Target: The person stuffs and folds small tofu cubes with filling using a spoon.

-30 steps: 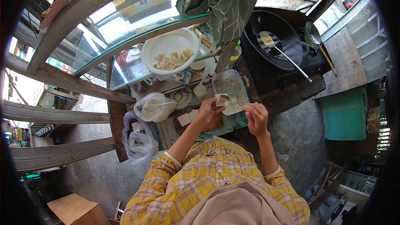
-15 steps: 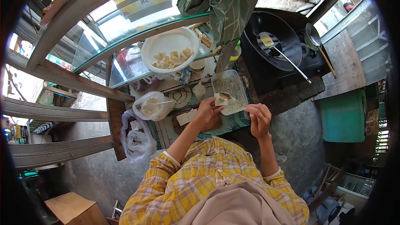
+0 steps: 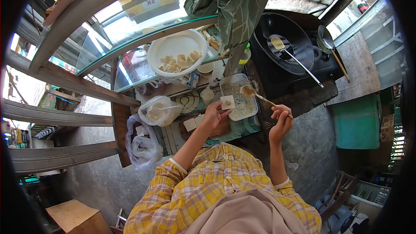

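Note:
My left hand holds a square white wrapper with a small lump of filling at its middle, beside the plastic tub. In my right hand is the handle of a spoon, whose bowl hangs above the tub, coated with pale mixture. The clear rectangular tub holds a pale, flecked mixture. More square wrappers lie on a brown board left of and below my left hand. Folded pieces sit in a round white plate behind the glass edge.
A black wok with a spatula stands on the stove at the right, next to a strainer. Two plastic bags are at the left. A glass case frame rises ahead; a green container is far right.
The spoon has left the wrapper and is now over the tub. My right hand has moved right and slightly down. A small lump of filling now shows on the wrapper.

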